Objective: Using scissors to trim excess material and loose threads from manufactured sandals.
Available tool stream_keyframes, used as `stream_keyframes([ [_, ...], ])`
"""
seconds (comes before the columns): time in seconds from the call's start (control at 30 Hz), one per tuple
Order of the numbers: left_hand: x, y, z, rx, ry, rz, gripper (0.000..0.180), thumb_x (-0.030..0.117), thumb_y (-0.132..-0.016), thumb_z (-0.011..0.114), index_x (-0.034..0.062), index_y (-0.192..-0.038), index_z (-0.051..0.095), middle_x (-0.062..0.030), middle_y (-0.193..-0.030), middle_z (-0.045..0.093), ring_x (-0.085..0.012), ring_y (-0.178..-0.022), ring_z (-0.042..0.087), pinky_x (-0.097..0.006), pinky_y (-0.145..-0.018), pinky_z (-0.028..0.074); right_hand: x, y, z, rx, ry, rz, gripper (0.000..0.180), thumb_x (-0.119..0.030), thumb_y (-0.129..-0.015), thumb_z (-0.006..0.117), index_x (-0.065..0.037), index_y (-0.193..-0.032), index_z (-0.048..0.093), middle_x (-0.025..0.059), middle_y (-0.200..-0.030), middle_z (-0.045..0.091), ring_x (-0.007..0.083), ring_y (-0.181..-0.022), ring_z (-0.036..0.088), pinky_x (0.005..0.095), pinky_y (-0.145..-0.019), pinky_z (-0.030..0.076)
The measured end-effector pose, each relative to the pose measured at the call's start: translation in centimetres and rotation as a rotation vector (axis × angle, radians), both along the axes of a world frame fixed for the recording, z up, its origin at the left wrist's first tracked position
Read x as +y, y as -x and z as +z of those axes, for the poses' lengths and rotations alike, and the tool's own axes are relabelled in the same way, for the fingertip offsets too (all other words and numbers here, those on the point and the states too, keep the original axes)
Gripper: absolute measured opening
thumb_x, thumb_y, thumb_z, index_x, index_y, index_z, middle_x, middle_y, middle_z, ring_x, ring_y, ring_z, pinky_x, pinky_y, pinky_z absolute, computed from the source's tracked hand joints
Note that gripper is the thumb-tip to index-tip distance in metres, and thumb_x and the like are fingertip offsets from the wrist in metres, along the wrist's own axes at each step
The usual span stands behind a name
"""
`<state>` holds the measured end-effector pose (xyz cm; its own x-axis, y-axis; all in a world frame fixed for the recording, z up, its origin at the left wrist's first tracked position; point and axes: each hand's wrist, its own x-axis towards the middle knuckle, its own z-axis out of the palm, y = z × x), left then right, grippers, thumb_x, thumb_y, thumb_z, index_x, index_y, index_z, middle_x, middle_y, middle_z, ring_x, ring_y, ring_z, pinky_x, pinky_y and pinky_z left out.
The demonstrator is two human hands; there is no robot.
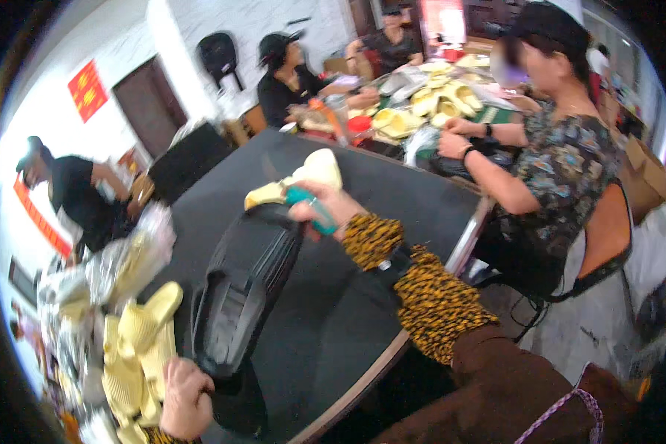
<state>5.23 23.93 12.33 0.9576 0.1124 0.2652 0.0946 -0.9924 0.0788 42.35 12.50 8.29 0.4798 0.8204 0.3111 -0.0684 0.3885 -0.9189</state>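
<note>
- On the far left wall, a red panel (87,92) bears yellow marks, and a slanting red banner (43,218) hangs lower and nearer.
- The right hand (324,211) reaches far and leftward from a patterned sleeve (440,303), closed around a teal tool (302,197) at the far end of a black moulded piece (253,259).
- The left hand (187,399), well apart from the right, curls at that piece's near end; whether it clamps it, I cannot tell.
- The black piece lies lengthwise on the dark table (377,274), between yellow slippers (140,325) on the left and bare tabletop on the right.
- Just beyond the right hand sits a yellow slipper (322,169).
- The table's near edge (370,381) slants below the right forearm; a seated person (570,170) borders the right side.
</note>
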Motion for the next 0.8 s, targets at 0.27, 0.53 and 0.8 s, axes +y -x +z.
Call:
stream_keyframes([
  [0.27,0.3,-1.0,-2.0,0.049,0.069,0.005,0.024,-0.004,-0.064,0.051,0.004,-0.086,0.054,-0.0216,-0.106,0.049,-0.0393,-0.107,0.043,-0.045,-0.093,0.034,-1.0,-0.4,0.0,0.037,-0.072,-0.051,0.046,-0.016,-0.074,0.063,-0.002,-0.114,0.048,0.003,-0.078,0.052,0.0088,-0.045,0.047,0.0223,-0.037,0.041],
  [0.53,1.0,-1.2,-3.2,-0.131,0.102,0.093,0.013,-0.005,-0.062,0.054,0.0015,-0.073,0.057,-0.0161,-0.094,0.056,-0.0356,-0.101,0.049,-0.043,-0.087,0.04,-2.2,-1.2,1.2,-0.05,-0.081,-0.103,0.043,-0.012,-0.073,0.063,-0.003,-0.113,0.051,0.0052,-0.077,0.057,0.01,-0.045,0.05,0.0236,-0.036,0.041],
  [0.8,-1.9,-3.0,-2.0,-0.029,0.16,-0.179,0.021,-0.006,-0.063,0.045,0.0014,-0.079,0.055,-0.0219,-0.114,0.047,-0.0385,-0.103,0.047,-0.042,-0.091,0.038,-0.1,-1.2,-0.9,-0.227,0.146,0.055,0.046,-0.015,-0.073,0.062,-0.005,-0.116,0.048,0.0034,-0.077,0.052,0.009,-0.051,0.05,0.023,-0.04,0.043],
])
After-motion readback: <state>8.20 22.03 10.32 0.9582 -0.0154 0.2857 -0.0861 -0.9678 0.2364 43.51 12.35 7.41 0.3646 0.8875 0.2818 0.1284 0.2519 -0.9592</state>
